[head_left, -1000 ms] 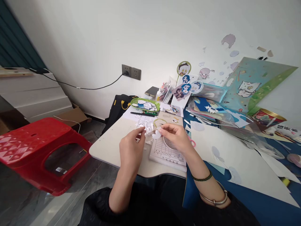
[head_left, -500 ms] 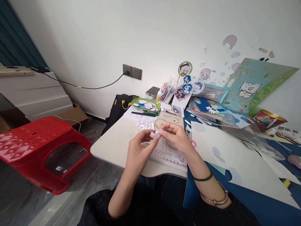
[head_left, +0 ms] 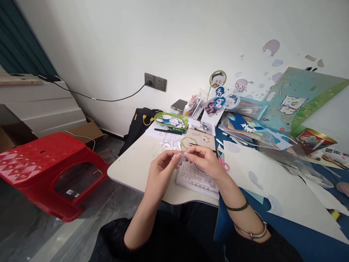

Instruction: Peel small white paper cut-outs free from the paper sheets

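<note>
Between my fingertips is a small white paper piece point(head_left: 181, 158), mostly covered by my thumbs. My left hand point(head_left: 163, 170) pinches its left side, thumb against fingers. Close beside it, my right hand point(head_left: 204, 160) pinches the right side. Both hands hover over a printed form sheet point(head_left: 197, 174) at the table's edge. Just behind them lies a heap of white paper scraps point(head_left: 170, 142). Pink-handled scissors point(head_left: 225, 166) rest to the right of my right hand, partly hidden by it.
A green tray point(head_left: 171, 120) with paper cutouts stands at the back, pens point(head_left: 170, 131) before it. Large white paper sheets point(head_left: 261, 178) cover the right side. A red stool point(head_left: 46, 163) stands left of the table point(head_left: 128, 165). Plastic sleeves and a tin point(head_left: 316, 138) are at right.
My fingers have closed further over the white paper piece, so less of it shows. My hands stay close together, and the view has shifted slightly.
</note>
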Tool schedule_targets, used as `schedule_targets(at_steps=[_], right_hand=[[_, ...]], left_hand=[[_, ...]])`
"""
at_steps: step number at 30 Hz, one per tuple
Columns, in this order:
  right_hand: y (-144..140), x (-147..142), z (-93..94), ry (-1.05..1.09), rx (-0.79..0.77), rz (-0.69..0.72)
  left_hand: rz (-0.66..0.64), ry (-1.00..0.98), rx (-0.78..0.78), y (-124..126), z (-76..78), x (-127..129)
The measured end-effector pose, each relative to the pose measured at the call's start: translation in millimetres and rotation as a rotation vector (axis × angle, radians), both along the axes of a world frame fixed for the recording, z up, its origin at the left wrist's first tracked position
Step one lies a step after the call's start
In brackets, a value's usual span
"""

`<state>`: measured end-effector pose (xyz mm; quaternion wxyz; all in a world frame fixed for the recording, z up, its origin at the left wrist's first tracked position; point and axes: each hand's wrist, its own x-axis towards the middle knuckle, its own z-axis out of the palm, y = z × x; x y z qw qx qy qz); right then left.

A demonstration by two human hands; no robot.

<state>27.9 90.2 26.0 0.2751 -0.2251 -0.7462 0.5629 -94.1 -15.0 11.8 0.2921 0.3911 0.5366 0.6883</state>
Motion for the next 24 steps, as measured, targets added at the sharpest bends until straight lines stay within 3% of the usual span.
schedule_targets(at_steps=[8, 10, 13, 17, 20, 24], right_hand=[[-2.4, -1.8, -0.3, -0.014, 0.028, -0.032], [-5.1, -2.6, -0.3, -0.007, 0.114, -0.1], [-9.7, -3.1, 0.8, 0.076, 0.373, -0.208], [-14.1, -3.1, 3.2, 0.157, 0.688, -0.215], [-15.3, -3.7, 3.0, 0.163, 0.785, -0.2], [-15.2, -4.8, 1.0, 0.155, 0.75, -0.214]], left_hand=[[-0.022, -0.059, -0.034, 2.3, -3.9, -0.1], [0.002, -0.057, -0.041, 1.9, -5.3, -0.8], [0.03, -0.081, -0.041, 0.6, -5.9, -1.7], [0.056, -0.081, -0.048, -1.3, -4.7, -1.4], [0.052, -0.05, -0.053, -2.1, -4.5, -0.7], [0.05, -0.017, -0.053, -1.8, -5.7, 0.0]])
